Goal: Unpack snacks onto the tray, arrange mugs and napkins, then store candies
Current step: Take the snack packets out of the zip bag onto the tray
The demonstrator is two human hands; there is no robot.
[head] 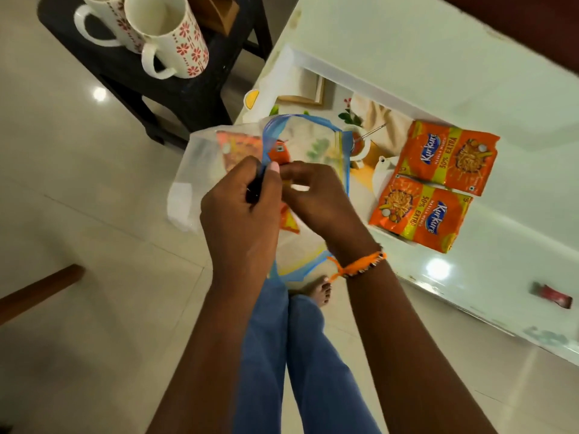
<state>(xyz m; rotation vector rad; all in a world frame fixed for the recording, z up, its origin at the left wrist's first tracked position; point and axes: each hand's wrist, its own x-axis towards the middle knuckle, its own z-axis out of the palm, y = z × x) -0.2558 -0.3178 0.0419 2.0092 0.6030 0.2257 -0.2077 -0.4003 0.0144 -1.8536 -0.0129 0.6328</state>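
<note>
I hold a clear zip bag (200,170) with a blue rim in front of me, above the floor. My left hand (241,211) grips its blue rim. My right hand (316,198) reaches inside and pinches an orange snack packet (279,153). A second orange packet (235,148) shows through the plastic. Two orange Kurkure packets (448,158) (419,214) lie side by side on the printed tray (300,61) on the white table. Two white mugs with red flowers (169,36) (103,20) stand on a dark stool at top left.
The white table (438,57) fills the right side, its edge running diagonally. A small red item (553,295) lies near its lower edge. The dark stool (163,86) stands to the left of the table, on a glossy tiled floor. A brown wooden bar (40,289) juts in at far left.
</note>
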